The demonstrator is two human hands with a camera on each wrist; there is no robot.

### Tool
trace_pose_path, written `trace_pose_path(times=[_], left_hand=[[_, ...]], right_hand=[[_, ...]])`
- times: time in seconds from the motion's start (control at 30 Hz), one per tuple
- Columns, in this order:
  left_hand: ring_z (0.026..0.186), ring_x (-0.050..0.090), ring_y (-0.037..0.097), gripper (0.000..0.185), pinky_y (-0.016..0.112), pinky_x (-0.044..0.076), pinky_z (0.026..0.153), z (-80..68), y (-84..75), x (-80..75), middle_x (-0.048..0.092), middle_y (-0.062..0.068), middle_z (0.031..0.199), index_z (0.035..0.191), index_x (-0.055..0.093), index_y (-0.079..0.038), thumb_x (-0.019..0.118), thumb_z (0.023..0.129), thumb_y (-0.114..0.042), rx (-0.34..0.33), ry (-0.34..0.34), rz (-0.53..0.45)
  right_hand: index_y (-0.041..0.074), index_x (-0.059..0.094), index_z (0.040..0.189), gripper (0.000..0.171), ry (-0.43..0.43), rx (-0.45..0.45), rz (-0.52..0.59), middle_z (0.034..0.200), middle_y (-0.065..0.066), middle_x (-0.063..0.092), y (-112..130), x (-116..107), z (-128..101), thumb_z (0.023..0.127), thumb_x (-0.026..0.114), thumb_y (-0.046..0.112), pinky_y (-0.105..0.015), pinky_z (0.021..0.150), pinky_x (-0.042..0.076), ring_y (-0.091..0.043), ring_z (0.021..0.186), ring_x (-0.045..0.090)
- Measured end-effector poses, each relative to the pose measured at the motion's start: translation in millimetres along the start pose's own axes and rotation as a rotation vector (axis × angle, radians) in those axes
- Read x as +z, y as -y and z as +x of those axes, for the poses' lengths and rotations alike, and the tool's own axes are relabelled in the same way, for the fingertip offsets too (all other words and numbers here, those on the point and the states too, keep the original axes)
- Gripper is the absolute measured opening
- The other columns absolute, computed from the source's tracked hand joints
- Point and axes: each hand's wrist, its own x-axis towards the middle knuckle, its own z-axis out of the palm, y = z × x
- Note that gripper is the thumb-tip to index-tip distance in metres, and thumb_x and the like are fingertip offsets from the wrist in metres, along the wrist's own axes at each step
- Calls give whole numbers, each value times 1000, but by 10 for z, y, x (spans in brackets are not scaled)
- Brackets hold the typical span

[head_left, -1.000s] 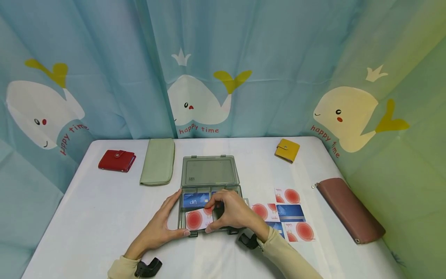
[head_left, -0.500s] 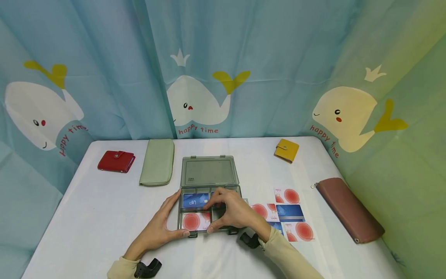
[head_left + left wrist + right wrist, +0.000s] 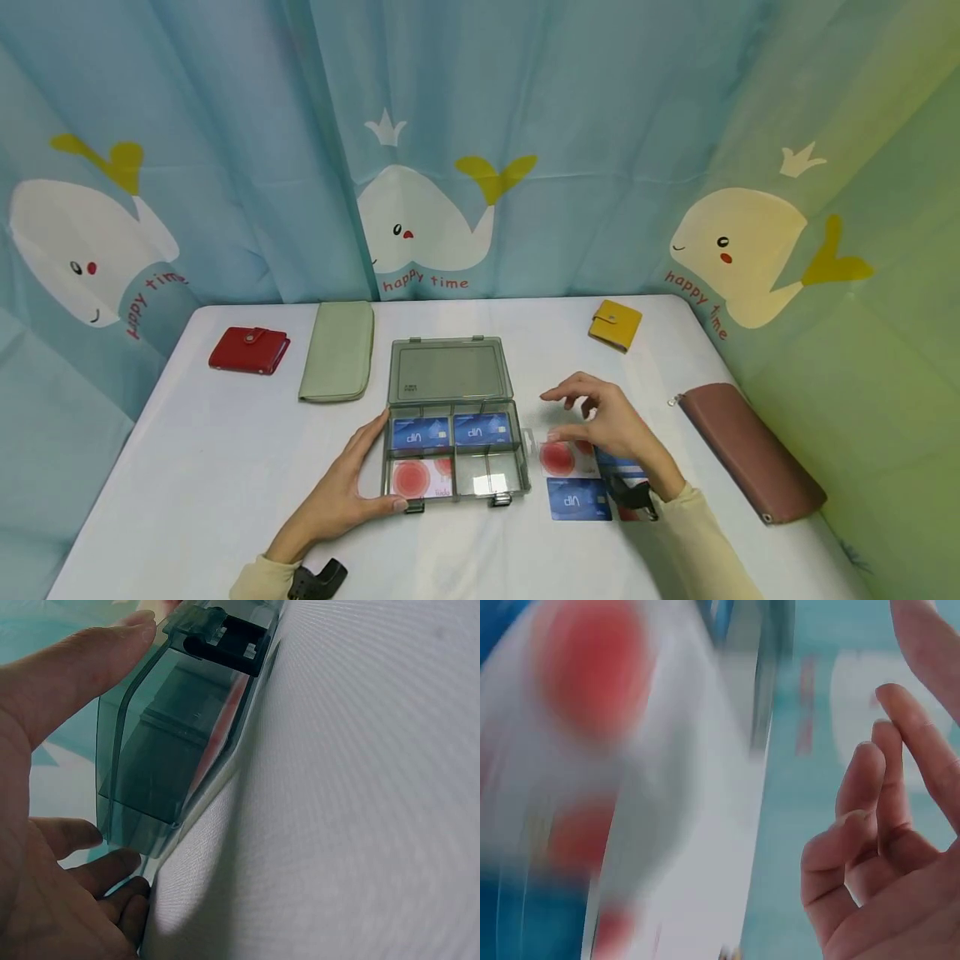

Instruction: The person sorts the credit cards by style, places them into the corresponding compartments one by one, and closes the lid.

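The loose cards (image 3: 577,479) are lying overlapped just under the right hand (image 3: 600,417), so a careless pinch is risking lifting two at once or skidding one across the white table (image 3: 187,467). That hand is hovering with fingers (image 3: 562,392) loosely spread, gripping nothing. The left hand (image 3: 348,487) is bracing the open compartment box (image 3: 450,417), flat fingers along its left wall, thumb at the front corner.

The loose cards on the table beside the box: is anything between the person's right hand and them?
Nothing visible. The right hand hovers just above the loose cards, fingers relaxed and holding nothing. The open box sits off to the left of them, steadied by the left hand, not in between.
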Motion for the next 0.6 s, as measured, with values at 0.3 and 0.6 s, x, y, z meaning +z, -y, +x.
trace_pose_path(times=[0.3,0.6], left_hand=[[151,37,49,121,76,34,115,-16,19,-1,37,20,167,170,25,-11,95,75,-38,-9,-5,8],[152,36,48,120,75,32,116,-5,3,1,37,20,167,169,25,-10,95,75,-36,-5,3,-4]], right_hand=[[5,75,128,47,-76,74,-74,111,-17,72,-533,-555,-356,84,91,10,-27,73,54,-22,93,60],[8,75,130,52,-49,180,-179,115,-10,74,-795,-714,-547,82,93,19,-28,79,55,-25,96,63]])
